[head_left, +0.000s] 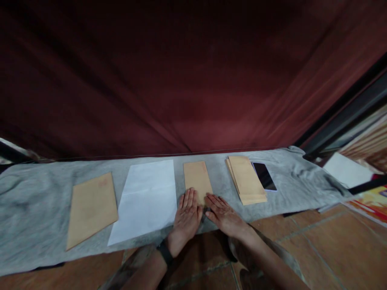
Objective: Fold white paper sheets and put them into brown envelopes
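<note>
A brown paper envelope (197, 175) lies flat on the grey cloth in front of me. My left hand (188, 213) rests flat on its lower left part, fingers stretched out and pointing away from me. On its lower right edge lies my right hand (223, 214), also flat, with the fingers extended toward the left. Neither hand grips anything. Left of the envelope are white sheets of paper (148, 197). To its right sits a small stack of brown envelopes (246, 177).
Another brown envelope (92, 209) lies at the far left. A dark-screened phone (265, 176) is beside the envelope stack. The grey cloth (27, 209) covers the long narrow surface, with a dark red curtain (193, 100) behind it. Tiled floor (338, 241) shows in front.
</note>
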### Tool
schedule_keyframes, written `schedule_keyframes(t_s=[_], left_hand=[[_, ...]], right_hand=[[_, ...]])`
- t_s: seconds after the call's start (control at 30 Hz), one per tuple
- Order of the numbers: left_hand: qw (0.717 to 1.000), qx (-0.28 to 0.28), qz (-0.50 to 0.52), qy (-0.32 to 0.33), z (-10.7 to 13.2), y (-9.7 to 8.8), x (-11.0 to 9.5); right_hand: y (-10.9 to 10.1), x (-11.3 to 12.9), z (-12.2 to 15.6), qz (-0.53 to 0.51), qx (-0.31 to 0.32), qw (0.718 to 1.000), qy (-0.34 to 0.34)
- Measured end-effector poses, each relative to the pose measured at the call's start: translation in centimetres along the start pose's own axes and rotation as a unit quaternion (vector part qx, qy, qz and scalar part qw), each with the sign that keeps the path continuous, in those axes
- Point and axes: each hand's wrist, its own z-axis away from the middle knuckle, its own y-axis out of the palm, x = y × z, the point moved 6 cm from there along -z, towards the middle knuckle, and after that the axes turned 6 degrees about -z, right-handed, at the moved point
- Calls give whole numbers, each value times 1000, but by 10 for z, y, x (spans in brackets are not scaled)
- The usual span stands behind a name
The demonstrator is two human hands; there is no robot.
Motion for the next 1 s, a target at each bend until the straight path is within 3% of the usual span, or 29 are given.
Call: schedule_keyframes(t_s=[0.23,0.33,0.47,0.57,0.8,1.0], left_hand=[[996,-48,-26,-68,-5,5,19],[997,-57,-16,-47,-1,-8,7],[998,-37,14,42,15,-25,-28],[998,-20,11,50,28,-28,-41],[999,0,1,50,37,-25,-36],[999,-18,-17,39,44,-23,-29]], right_hand=[[-1,-5,5,0,24,1000,-13],[1,-5,7,3,19,1000,-14],[4,-5,8,12,14,1000,-23],[5,-5,9,19,9,999,-27],[5,6,14,1,42,997,-67],[0,-1,19,-13,59,997,-48]])
